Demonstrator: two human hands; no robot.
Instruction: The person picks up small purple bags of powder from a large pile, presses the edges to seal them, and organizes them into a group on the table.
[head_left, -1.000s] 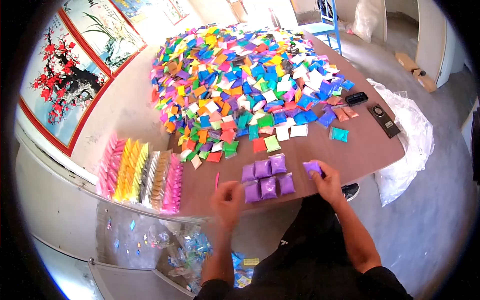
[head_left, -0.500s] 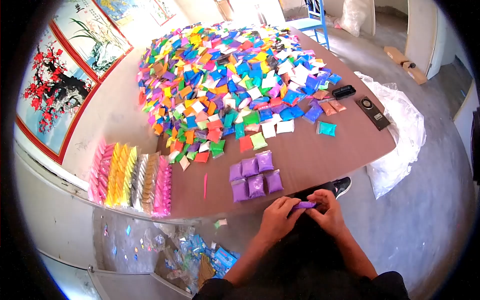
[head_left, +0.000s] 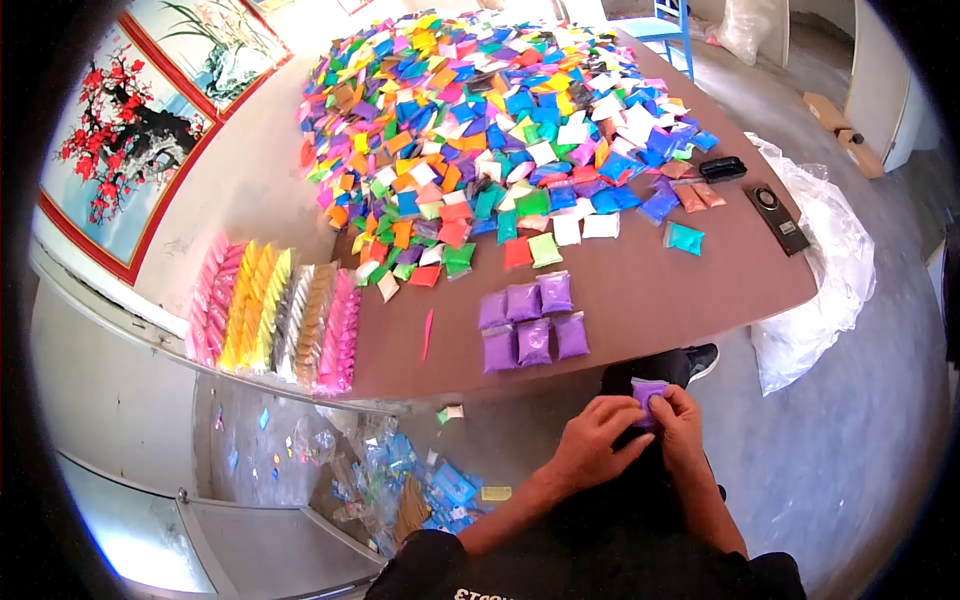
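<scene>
Over my lap, below the table's front edge, I hold a small clear packet of purple filling (head_left: 649, 390), now upright with its flat face showing. My right hand (head_left: 682, 432) pinches its right side, the thumb lying across the front. My left hand (head_left: 598, 442) has its curled fingers at the packet's left and lower edge, the thumb beneath; part of this grip is hidden. Just beyond my hands, several similar purple packets (head_left: 533, 342) lie in two rows on the brown table (head_left: 420, 375).
A large heap of colourful packets (head_left: 480, 140) covers the far table. Rows of bagged packets (head_left: 275, 315) stand at the left edge, near a pink stick (head_left: 428, 334). A black device (head_left: 776, 220) lies right. Plastic rubbish (head_left: 400, 480) litters the floor; a clear sack (head_left: 815, 290) hangs beside the table.
The purple packet has turned from nearly edge-on to upright, its face now visible. Both hands have shifted slightly right and down in view, and the whole camera view has moved.
</scene>
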